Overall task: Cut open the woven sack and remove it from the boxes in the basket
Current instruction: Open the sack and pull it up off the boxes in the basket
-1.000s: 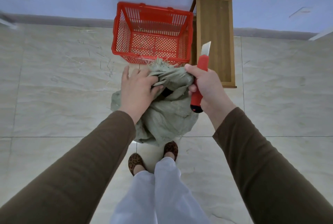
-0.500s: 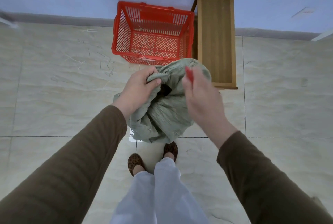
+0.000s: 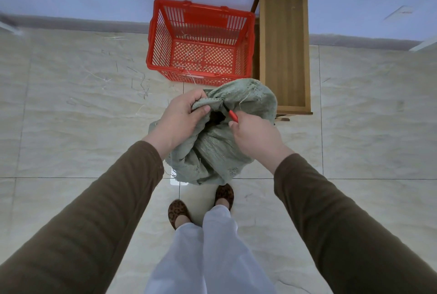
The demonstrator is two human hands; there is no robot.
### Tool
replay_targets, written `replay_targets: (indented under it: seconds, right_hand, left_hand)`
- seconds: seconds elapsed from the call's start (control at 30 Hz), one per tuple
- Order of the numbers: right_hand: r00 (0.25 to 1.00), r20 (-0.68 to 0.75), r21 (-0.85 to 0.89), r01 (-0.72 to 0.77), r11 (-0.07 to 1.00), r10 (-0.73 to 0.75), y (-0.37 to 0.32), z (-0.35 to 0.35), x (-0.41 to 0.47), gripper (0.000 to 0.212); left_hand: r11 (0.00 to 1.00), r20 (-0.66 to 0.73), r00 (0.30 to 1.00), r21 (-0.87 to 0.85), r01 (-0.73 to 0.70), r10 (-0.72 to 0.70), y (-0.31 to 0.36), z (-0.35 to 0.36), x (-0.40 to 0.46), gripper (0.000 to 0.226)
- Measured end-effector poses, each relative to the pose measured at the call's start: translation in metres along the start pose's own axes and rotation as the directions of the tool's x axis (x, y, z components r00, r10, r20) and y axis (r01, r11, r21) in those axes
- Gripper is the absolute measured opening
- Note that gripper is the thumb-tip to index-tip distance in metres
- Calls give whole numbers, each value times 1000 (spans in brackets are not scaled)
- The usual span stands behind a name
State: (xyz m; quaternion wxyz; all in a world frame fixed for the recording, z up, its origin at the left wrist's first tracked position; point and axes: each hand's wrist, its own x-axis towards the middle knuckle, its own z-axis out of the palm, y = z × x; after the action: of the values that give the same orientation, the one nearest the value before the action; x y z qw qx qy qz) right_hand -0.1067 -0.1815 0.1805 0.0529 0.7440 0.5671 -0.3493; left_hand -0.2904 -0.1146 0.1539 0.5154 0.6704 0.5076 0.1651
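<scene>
Status, head view: we hold the woven sack [image 3: 227, 142] in mid-air above the tiled floor [image 3: 71, 128], approx. between our feet and the red basket [image 3: 201, 40], and not touching the basket.

Left hand [image 3: 179, 121]: fingers curled tight w/ thumb over a bunched fold at the sack's top edge. Firm grip.

Right hand [image 3: 255, 137]: curled round the red utility knife [image 3: 233, 115]. Only a short red section of the handle shows beyond the knuckles, pointing into the dark opening at the sack's mouth. Blade not visible; we cannot tell whether it is extended or touching fabric.

Basket: sits on the floor against the wall, just beside the wooden stool [image 3: 283, 50]. Inside we see only loose fibre strands on the mesh bottom. No boxes visible in it.

Progress, as a judgement:
1. Sack out of basket – done.
2. Sack cut open – prob. done; a gap shows at the top, but its extent is unclear.
3. Boxes – not in view anywhere. The sack looks slack and crumpled, so it is likely empty, but we cannot confirm.

Remaining: prob. stow the knife and put the sack down.
</scene>
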Motion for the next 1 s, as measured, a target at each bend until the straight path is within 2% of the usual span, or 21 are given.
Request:
replay_targets:
  seconds: [0.1,0.27,0.4,0.47,0.57,0.77,0.93,1.0]
  right_hand:
    - [997,-66,-30,47,998,-48,0,-3,-1,18]
    - [993,-60,-46,96,994,-99,1,-9,2,17]
    - [994,-16,78,109,991,-108,7,-11,0,29]
    - [994,-13,167,107,980,-106,10,-11,-2,30]
    - [995,-26,260,99,961,-95,15,-12,-6,28]
    - [996,-81,205,49,978,-33,21,-6,-14,27]
    - [996,-93,198,13,980,5,14,-1,-33,27]
    - [972,-228,284,3,959,64,12,-16,-33,26]
  left_hand:
    - [1000,34,999,29,-6,5,1,1,-1,20]
    - [1000,21,1000,-23,-12,12,3,5,-3,17]
    - [996,10,1000,-90,14,-13,7,21,-5,45]
    - [992,-24,999,-118,41,-44,8,31,-3,44]
    - [989,-56,995,-129,74,-82,6,43,2,29]
    - [993,-76,990,-2,122,-122,4,51,9,12]
    - [987,-63,994,128,94,-86,10,52,20,14]
    - [964,-71,991,234,129,-116,-4,44,18,12]
